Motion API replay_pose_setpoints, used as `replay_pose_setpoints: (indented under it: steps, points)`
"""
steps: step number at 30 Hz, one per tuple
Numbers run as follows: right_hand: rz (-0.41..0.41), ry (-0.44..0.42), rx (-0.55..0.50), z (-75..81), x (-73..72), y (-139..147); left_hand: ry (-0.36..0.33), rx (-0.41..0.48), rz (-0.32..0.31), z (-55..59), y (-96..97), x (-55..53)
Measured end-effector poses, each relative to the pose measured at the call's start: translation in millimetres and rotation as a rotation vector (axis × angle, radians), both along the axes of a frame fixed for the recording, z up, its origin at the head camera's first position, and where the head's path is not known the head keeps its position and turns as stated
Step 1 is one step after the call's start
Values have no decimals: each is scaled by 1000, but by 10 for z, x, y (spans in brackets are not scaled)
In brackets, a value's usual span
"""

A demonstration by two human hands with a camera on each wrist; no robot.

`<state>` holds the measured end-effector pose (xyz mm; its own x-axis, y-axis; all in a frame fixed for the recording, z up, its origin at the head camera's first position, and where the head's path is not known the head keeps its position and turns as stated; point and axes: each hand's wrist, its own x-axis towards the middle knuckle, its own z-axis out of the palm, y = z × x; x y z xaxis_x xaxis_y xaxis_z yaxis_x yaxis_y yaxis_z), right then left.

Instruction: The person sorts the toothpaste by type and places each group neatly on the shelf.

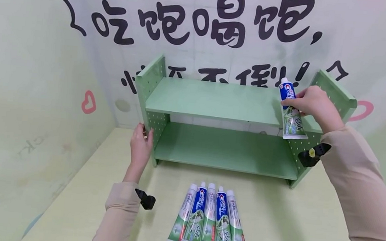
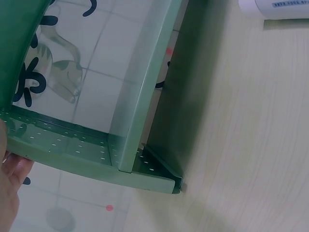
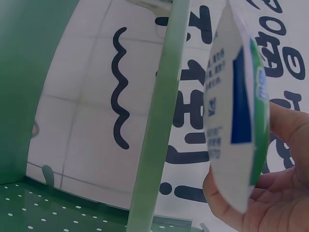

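In the head view, my right hand (image 1: pixel 315 104) grips a blue, white and green toothpaste tube (image 1: pixel 293 123) between thumb and fingers. The tube stands nearly upright, cap up, before the right part of the upper board of a green shelf (image 1: pixel 208 99). The right wrist view shows the tube (image 3: pixel 236 111) edge-on, with my fingers (image 3: pixel 285 193) behind it. At the shelf's left side panel, my left hand (image 1: pixel 140 146) holds the front edge, its fingers (image 2: pixel 19 166) against the outer face in the left wrist view.
Several toothpaste tubes (image 1: pixel 209 217) lie fanned side by side on the pale table (image 1: pixel 283 228), caps toward the shelf. The lower board (image 1: pixel 225 148) sits beneath the upper one. Perforated side panels (image 1: pixel 336 94) rise at both ends. Behind stands a lettered wall (image 1: pixel 198 56).
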<state>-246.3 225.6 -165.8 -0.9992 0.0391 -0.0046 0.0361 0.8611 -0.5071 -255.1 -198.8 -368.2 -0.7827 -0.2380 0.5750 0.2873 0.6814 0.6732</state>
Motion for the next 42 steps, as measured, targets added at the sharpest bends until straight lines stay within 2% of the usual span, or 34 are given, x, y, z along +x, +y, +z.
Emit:
replay_pose_setpoints:
  steps: [10,17,24,33,37,42]
  points:
    - [29,-93,-23,18,-264,12,13,3,0,-13,-5,16]
    - [8,-177,-66,-24,-398,8,-1,2,1,-52,-12,50]
    - [-12,-212,-45,-97,-464,34,-22,13,-13,-84,14,71]
    - [8,-268,-37,-130,-543,55,-12,18,-1,-113,14,79]
    - [18,-284,-26,-97,-558,60,-9,17,3,-95,20,62]
    - [52,-292,37,-11,-575,63,8,14,10,-32,1,11]
